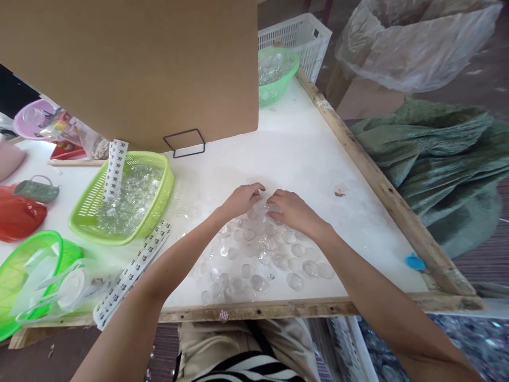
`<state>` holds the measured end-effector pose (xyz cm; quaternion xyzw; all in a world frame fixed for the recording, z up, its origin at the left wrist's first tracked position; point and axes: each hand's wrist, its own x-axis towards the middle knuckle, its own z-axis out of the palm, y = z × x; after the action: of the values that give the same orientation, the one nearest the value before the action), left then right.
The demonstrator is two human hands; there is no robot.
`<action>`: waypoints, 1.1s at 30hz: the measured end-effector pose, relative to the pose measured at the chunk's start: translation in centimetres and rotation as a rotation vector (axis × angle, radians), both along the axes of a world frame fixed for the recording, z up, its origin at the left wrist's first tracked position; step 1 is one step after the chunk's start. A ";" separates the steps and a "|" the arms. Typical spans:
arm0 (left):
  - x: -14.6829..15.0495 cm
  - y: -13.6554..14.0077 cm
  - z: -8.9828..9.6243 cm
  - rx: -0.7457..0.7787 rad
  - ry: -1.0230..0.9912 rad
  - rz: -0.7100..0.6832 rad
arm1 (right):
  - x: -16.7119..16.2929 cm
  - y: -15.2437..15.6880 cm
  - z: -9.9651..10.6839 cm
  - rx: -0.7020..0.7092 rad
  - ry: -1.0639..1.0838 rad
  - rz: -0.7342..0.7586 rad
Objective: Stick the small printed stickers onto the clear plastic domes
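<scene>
Many clear, round, flattened pieces (295, 281), like glass pebbles, lie spread over the white tabletop (302, 143). At the far edge of this spread, my left hand (243, 199) is low over the table, fingers bent and thumb a little apart from them. Facing it is my right hand (293, 211), also with curved fingers and a gap to the thumb. Small clear pieces lie just below and between the fingertips. No piece can be made out firmly gripped in either hand.
A brown cardboard sheet (139, 69) stands behind a black wire frame (184, 144). Yellow-green basket (169, 185) and green basket (278, 91) hold clear pieces. A patterned strip (135, 270) lies left. A wooden rim (358, 154) edges the table, near a blue cap (414, 261).
</scene>
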<state>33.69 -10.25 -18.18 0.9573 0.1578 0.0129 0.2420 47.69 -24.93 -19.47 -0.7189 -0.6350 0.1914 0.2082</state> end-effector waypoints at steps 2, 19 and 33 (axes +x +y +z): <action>0.4 0.1 0.1 -0.002 -0.005 0.010 | -0.1 0.0 0.2 -0.001 0.005 0.004; -5.0 1.6 -0.5 0.148 -0.083 0.082 | 0.4 -0.3 0.0 0.232 0.010 -0.111; -4.2 1.4 -0.5 0.121 -0.117 0.105 | -1.7 0.6 -0.9 0.133 0.249 -0.084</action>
<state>29.53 -8.84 -18.64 0.9582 0.1922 0.0910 0.1916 46.03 -24.31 -20.39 -0.7003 -0.5846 0.2280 0.3404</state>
